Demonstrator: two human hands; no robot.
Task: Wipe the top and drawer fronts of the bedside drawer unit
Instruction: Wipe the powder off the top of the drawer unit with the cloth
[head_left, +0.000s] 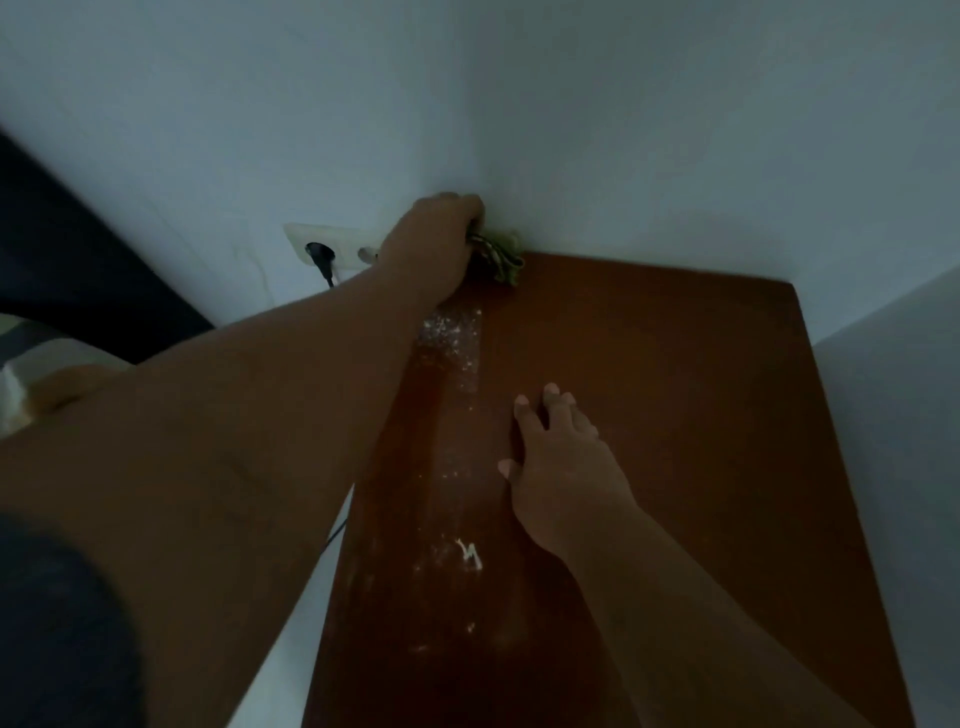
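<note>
**Cloth at the back corner of the drawer unit's top**

The left hand (434, 249) is closed around a crumpled green cloth (501, 260), fingers curled over it, and presses it onto the far left corner of the reddish-brown wooden top of the bedside drawer unit (675, 415), right where that top meets the pale wall (571, 104). Part of the cloth sticks out to the right of the knuckles.

The right hand (558, 467) holds nothing. It lies palm down near the middle of the top, fingers slightly spread and pointing toward the wall, well apart from the cloth.

A band of white powdery specks (452, 338) runs down the left part of the top, from just below the cloth toward the near edge, with a small white smear (470, 556) lower down beside the right forearm.

On the wall to the left of the left hand sits a cream double wall socket (327, 249) with a black plug (322, 257) in its left outlet. The drawer fronts are out of view.
</note>
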